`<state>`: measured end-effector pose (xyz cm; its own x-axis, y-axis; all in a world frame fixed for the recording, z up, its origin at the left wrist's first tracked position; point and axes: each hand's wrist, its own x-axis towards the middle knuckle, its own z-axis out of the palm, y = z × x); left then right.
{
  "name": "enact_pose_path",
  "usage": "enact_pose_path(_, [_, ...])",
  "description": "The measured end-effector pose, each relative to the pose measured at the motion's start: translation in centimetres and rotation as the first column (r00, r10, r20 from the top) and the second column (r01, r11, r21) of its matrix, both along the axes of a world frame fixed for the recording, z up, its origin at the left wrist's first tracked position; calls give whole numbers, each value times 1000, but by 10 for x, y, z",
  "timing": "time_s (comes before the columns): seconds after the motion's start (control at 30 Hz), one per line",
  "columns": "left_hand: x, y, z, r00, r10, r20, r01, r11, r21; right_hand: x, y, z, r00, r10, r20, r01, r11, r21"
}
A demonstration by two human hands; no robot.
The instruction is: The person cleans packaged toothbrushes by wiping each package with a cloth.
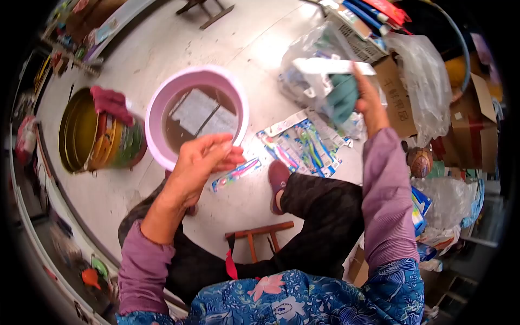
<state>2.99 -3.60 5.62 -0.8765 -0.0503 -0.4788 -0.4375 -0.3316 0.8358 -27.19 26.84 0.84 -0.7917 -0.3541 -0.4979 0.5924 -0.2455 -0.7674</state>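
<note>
My right hand [368, 96] is closed on a dark green cloth [342, 98] and a white strip beside it, at a clear plastic bag [298, 59] of mixed items. In front of the near rim of a pink basin [153, 122], my left hand [203, 165] hangs with fingers apart, holding nothing. The basin holds murky water with a grey flat piece [201, 115] in it. Several packaged toothbrushes [311, 143] lie on the floor between the basin and the bag, and one more pack [236, 174] lies near my left hand.
A yellow metal bucket [116, 143] with a dark red cloth [111, 104] over its rim stands left of the basin. Cardboard boxes [398, 92] and plastic bags crowd the right. A low wooden stool [260, 230] is between my legs.
</note>
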Motion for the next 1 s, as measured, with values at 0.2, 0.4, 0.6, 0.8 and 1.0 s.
enact_pose_path(0.2, [-4, -16, 5, 983, 177, -43, -177, 984, 11, 9, -18, -45, 982, 171, 75, -187, 899, 396])
enact_pose_path(0.4, [-4, -33, 9, 924, 357, -137, -357, 934, 25, 128, -121, -126, -52, 929, 365, -131, -369, 920])
enact_pose_path(0.6, [4, -42, 16, 892, 436, -118, -429, 900, 79, 224, -148, -219, -222, 912, 345, -165, -383, 909])
enact_pose_path(0.8, [14, -45, 24, 882, 462, -91, -456, 887, 74, 261, -130, -305, -185, 979, 87, 145, -61, 988])
enact_pose_path(1.0, [29, -51, -1, 838, 543, -52, -525, 828, 197, 256, -147, -315, -327, 902, 281, 230, -212, 950])
